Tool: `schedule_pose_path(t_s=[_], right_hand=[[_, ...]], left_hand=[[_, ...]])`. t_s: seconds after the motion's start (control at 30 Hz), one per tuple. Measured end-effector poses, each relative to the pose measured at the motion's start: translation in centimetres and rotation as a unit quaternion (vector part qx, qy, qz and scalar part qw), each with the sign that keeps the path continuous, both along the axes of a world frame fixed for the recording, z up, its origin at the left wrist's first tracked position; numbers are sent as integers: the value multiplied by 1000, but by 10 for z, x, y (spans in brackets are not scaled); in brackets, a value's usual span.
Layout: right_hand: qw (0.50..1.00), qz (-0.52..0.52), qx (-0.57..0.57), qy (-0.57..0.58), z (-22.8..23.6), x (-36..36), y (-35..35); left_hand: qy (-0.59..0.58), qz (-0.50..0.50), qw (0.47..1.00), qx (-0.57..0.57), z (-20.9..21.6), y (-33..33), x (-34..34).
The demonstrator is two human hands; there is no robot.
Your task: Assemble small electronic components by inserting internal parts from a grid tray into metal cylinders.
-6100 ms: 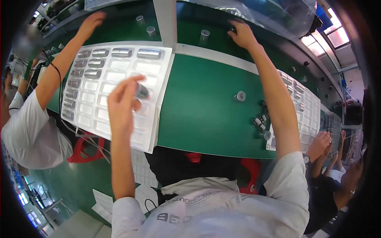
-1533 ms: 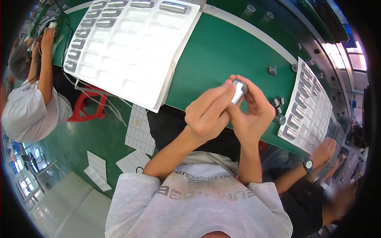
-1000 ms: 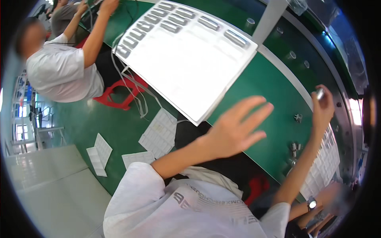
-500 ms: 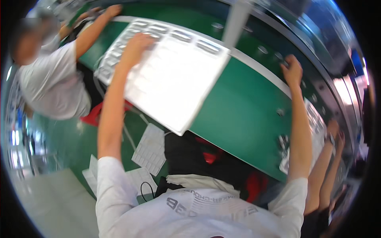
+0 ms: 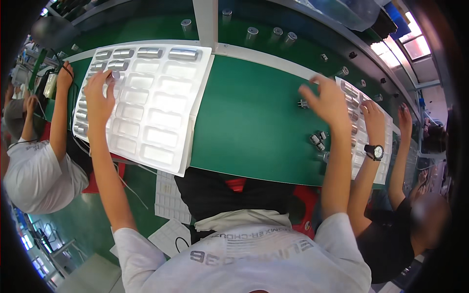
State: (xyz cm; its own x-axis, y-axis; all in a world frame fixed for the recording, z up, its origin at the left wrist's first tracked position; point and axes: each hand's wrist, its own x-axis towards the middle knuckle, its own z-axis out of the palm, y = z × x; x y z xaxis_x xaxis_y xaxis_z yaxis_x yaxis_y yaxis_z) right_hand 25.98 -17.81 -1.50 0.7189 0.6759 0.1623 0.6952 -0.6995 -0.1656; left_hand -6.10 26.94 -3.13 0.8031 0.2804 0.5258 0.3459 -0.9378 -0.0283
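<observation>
A white moulded tray [image 5: 161, 119] with rows of oblong pockets lies on the green table [image 5: 244, 117] at my left. Silver metal cylinders [image 5: 183, 54] lie on their sides in its far row and left columns; the nearer right pockets are bare. Over the left part of the tray, my left hand [image 5: 99, 96] has its fingertips and thumb closed around a silver cylinder [image 5: 116, 75]. My right hand [image 5: 331, 105] hovers above the table's right side, fingers apart and nothing in them. Small metal parts with dark ends [image 5: 317, 140] lie near its wrist.
Several upright cylinders [image 5: 252, 33] stand on the green shelf behind a white rail [image 5: 264, 59] and post [image 5: 205, 24]. A co-worker's watch-wearing hand [image 5: 373, 117] is over another filled tray [image 5: 359, 161] at right. Another person sits at left; white trays [image 5: 171, 198] are below the table.
The view has turned toward the right. My right hand, earlier closed by the rail, has come back over the table with fingers spread. My left hand remains over the tray's cylinders.
</observation>
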Motion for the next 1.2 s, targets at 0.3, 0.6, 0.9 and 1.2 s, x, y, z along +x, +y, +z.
schedule_pose_path(t_s=[0.3, 0.6, 0.9, 1.2], right_hand=[[834, 83, 350, 419, 1, -56, -5], [719, 131, 484, 482, 18, -110, 16], [733, 251, 466, 427, 21, -121, 19], [819, 260, 380, 344, 33, -128, 24]], left_hand=[[-307, -132, 636, -695, 20, -223, 29], [-226, -196, 485, -821, 3, -301, 57], [-194, -183, 408, -873, 6, -308, 58], [-207, -156, 436, -862, 12, -310, 57]])
